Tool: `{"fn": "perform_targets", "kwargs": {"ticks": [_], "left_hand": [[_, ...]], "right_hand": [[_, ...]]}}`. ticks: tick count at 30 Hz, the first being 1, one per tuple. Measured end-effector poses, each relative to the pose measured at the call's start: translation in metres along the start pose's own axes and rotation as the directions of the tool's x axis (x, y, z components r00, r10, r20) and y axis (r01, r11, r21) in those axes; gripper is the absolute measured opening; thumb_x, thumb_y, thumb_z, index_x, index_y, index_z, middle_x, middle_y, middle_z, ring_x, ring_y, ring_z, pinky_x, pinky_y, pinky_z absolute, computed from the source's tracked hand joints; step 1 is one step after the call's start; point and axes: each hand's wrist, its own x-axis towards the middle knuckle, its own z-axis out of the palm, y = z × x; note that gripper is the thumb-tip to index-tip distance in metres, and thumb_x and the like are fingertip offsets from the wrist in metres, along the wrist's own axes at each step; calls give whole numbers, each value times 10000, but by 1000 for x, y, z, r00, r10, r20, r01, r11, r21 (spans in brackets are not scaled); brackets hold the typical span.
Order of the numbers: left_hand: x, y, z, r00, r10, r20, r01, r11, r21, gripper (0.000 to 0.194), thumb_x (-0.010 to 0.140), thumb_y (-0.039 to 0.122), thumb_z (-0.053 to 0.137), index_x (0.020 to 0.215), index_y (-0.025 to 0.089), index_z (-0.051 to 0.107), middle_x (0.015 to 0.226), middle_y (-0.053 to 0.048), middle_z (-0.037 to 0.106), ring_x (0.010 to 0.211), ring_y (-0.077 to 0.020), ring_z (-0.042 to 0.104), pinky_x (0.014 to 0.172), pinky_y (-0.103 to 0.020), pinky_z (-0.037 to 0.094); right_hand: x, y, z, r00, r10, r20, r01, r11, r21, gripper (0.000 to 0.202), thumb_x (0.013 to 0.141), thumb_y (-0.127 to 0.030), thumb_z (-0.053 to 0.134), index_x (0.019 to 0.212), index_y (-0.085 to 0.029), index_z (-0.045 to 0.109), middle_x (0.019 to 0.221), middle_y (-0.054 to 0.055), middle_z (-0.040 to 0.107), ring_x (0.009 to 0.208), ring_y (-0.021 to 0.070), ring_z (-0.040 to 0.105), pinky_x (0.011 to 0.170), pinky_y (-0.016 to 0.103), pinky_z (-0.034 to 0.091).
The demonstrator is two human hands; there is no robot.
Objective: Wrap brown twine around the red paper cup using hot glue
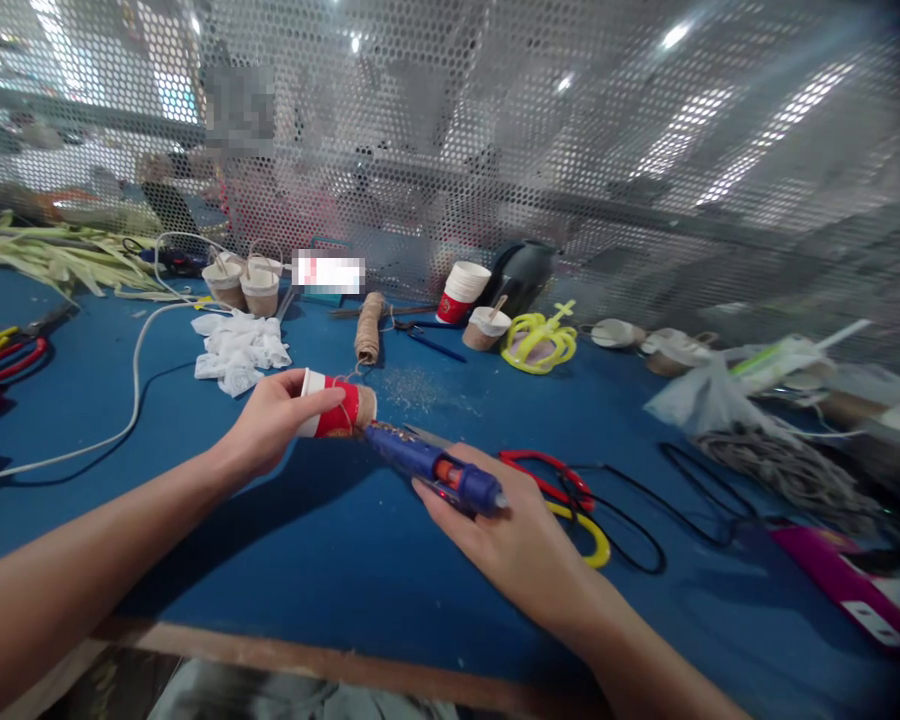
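Observation:
My left hand (274, 420) is closed around a red and white paper cup (334, 408), tipped on its side with its base toward the right. Brown twine wraps the base end, and a strand runs from there to a twine roll (369, 328) behind it. In my right hand (506, 525) is a blue hot glue gun (427, 462), its nozzle at the twine-wrapped end of the cup; whether it touches I cannot tell. Scissors (596, 535) with red and yellow handles lie partly hidden beneath my right hand.
Behind are twine-wrapped cups (259, 288), crumpled white material (240, 350), blue-handled pliers (435, 340), stacked paper cups (463, 292) and a yellow crown-shaped piece (540, 340). A white cable (136, 380) crosses the left side. At right lie a purple power strip (844, 580) and a plastic bag (701, 395).

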Motion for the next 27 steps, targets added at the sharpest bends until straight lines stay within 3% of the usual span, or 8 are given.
{"fn": "perform_targets", "kwargs": {"ticks": [7,12,16,27], "left_hand": [[1,-1,-1,1000,-6,4,6,1000,-9,236,569,269,764,697,111,644,597,-11,668,487,-100,584,475,-193,439],[-1,-2,-1,998,46,34,-47,998,50,265,573,292,761,737,116,649,647,-22,683,536,-122,608,523,-216,464],[-3,-1,-1,995,82,61,-88,990,109,268,587,307,754,750,122,649,687,-32,696,581,-129,622,566,-221,481],[-8,0,0,973,158,169,-198,945,259,218,614,289,717,757,139,648,693,-16,678,599,-141,596,597,-240,476]], "right_hand": [[0,1,1,1000,-6,13,6,1000,1,69,809,-225,508,768,-186,548,721,22,598,653,141,547,619,255,452],[3,-4,-3,997,-9,-76,7,1000,-20,108,798,-233,510,698,-199,532,679,24,605,617,154,572,608,273,475],[7,-9,-10,997,-12,-80,15,999,40,98,783,-212,503,747,-216,595,739,51,651,677,188,622,635,308,511],[13,-8,-17,996,19,-85,-7,989,145,111,774,-234,508,732,-211,609,639,34,644,570,173,596,581,304,527]]}}
